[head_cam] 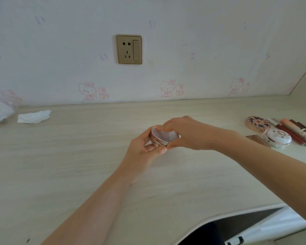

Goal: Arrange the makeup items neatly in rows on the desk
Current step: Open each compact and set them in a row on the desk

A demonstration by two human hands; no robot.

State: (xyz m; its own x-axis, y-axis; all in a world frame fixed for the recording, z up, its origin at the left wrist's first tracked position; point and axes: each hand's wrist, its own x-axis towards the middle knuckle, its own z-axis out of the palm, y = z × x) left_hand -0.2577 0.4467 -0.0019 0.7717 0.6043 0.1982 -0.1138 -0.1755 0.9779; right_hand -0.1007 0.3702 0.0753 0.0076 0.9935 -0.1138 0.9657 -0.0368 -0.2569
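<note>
A: Step in hand, quick. We've got the round compact (163, 136) mid-desk, held by both hands, just above or on the desk (78, 156); can't tell which.

B: Grip? Left hand (145, 147) curls round its near-left rim, fingers under, thumb along the front. Right hand (185, 133) clamps over the far and right side from above.

A: We'd set it down flat, lid up, and square it to the back edge so a row can start there. Leave room to the right for the rest.

B: The rest sits far right: a flower-patterned round case (257, 124), a white domed compact (278, 138), slim tubes (290, 131) in reds and browns, touching in a heap.

A: Materials: compact looks hard, glossy, metallic rim, pale pink top, seam round the side. Likely slippery. Desk is pale matte wood grain.

B: Crumpled tissue (34, 117) far left, wall socket (129, 49) behind.
</note>
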